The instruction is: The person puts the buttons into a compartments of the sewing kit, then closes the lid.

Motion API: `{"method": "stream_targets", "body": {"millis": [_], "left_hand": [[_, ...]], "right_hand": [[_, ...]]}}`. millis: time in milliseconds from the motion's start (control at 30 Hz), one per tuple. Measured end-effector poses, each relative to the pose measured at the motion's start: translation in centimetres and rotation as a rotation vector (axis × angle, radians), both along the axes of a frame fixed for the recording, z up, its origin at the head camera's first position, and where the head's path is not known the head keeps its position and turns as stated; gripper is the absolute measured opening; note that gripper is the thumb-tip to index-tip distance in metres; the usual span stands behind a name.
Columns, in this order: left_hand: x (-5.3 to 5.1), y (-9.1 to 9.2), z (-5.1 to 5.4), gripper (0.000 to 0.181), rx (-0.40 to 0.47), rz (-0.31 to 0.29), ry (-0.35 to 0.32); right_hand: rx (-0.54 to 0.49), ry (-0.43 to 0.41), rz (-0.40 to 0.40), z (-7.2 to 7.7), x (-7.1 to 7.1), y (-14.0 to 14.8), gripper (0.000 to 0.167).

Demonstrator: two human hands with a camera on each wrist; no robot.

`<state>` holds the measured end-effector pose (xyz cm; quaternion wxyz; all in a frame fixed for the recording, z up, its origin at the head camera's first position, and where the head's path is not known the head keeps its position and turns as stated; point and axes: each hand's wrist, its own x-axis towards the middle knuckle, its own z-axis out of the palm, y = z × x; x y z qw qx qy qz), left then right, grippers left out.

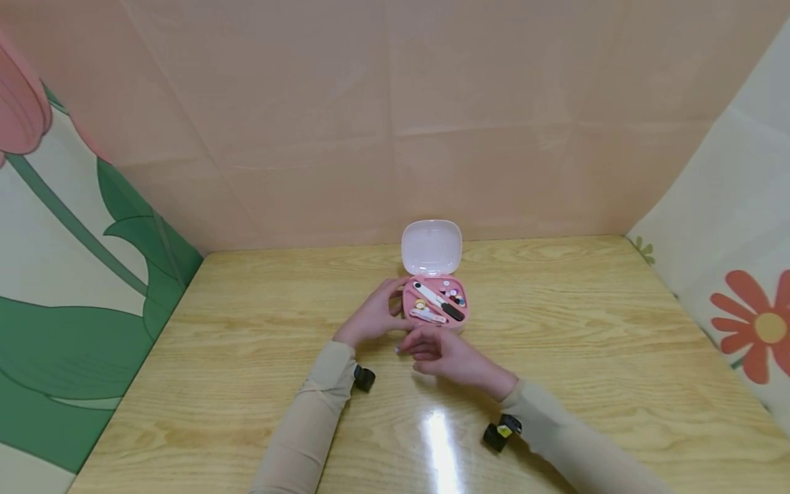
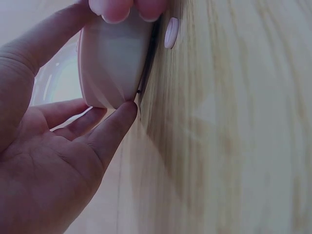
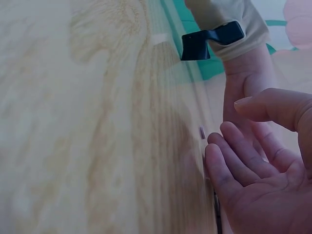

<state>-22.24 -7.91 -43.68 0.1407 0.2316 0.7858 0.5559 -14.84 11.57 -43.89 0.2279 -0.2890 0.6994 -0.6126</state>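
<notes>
A pink case (image 1: pixel 464 285) with its translucent lid (image 1: pixel 431 248) raised lies on the table; it looks like a sewing kit. My left hand (image 1: pixel 373 315) grips its left side, thumb at the front and fingers along the far-left side, as the left wrist view confirms. My right hand (image 1: pixel 447 353) is at the case's front edge, its fingers loosely bent with nothing between them. In the left wrist view its fingertips (image 2: pixel 129 9) overlap the case wall; whether they touch is unclear. A small pale button (image 2: pixel 171 33) is on the table near the right fingertips.
Inside the case are a long white-and-black tool (image 1: pixel 437 300), a white strip with red marks (image 1: pixel 428 315), a small yellow round item (image 1: pixel 420 304) and several buttons (image 1: pixel 454 293). The wooden table (image 1: pixel 247 343) meets a beige backdrop (image 1: pixel 296 185) behind and floral side panels.
</notes>
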Motion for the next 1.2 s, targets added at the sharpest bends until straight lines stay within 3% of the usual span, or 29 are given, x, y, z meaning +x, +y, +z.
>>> {"method": "stream_targets", "body": {"millis": [100, 333, 500, 900, 1200], "left_hand": [[0.02, 0.02, 0.05, 0.087, -0.004, 0.004, 0.0], [0.05, 0.03, 0.1, 0.086, -0.01, 0.013, 0.0], [0.07, -0.02, 0.07, 0.085, -0.002, 0.012, -0.002], [0.17, 0.04, 0.01, 0.087, 0.006, 0.015, -0.026], [0.15, 0.04, 0.07, 0.089, 0.018, 0.007, -0.011]], "right_hand": [[0.0, -0.014, 0.001, -0.01, 0.02, -0.17, 0.032], [-0.01, 0.063, -0.001, -0.08, 0.02, -0.61, 0.03], [-0.031, 0.071, 0.006, -0.24, 0.02, -0.9, 0.03], [0.023, 0.091, 0.031, -0.62, -0.01, -0.49, 0.029], [0.042, 0.044, 0.028, -0.36, 0.21, -0.03, 0.027]]}}
